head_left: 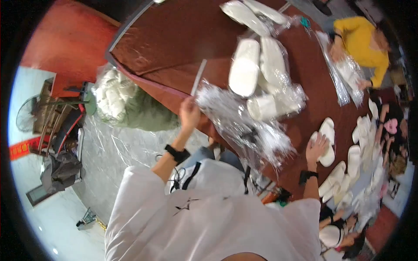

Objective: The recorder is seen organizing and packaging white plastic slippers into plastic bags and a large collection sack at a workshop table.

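Observation:
My left hand (190, 112) is raised at the table's near edge, gripping a thin pale strip (199, 77) together with the corner of a clear plastic bag (237, 124) that drapes across the table. My right hand (316, 147) lies flat, fingers spread, on a pair of white slippers (327, 141) on the dark red tabletop (174, 39). Bagged white slippers (257, 65) are piled just beyond the clear bag.
More white slippers (355, 161) lie along the right side. A person in a yellow top (363, 41) handles plastic bags at the far right; other people sit lower right. A sack of white goods (115, 93) rests on the floor at left, near chairs (56, 117).

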Available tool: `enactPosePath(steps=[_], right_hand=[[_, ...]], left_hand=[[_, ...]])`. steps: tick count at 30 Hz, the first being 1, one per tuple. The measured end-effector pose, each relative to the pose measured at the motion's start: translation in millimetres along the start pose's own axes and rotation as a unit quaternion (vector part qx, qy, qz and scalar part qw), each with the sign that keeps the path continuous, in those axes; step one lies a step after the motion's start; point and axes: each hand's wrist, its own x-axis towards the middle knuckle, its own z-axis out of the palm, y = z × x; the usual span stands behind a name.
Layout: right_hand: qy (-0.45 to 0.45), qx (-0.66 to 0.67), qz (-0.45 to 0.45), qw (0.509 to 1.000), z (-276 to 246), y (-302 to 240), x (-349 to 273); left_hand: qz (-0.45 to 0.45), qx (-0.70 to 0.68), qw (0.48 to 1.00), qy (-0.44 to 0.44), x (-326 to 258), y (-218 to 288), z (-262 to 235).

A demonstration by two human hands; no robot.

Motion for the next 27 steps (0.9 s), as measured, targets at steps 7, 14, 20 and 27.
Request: enactPosePath(steps=[7,14,20,27], right_hand=[[0.097,0.049,0.072,0.992,-20.6,63.3,-50.8],[0.111,0.024,0.174,0.978,-30.0,122.8,-119.6],[0.113,0.020,0.232,0.966,-41.5,139.0,-188.6],[0.045,0.074,0.293,0.952,-59.9,77.4,-291.0]], left_hand=[[-0.121,-0.071,0.990,-0.019,-52.0,-16.5,-53.0],[-0.181,-0.047,0.981,-0.057,-62.4,6.9,-20.5],[-0.174,-0.046,0.978,-0.104,-60.0,12.1,14.0],[-0.161,-0.011,0.977,-0.138,-53.3,27.5,30.5]])
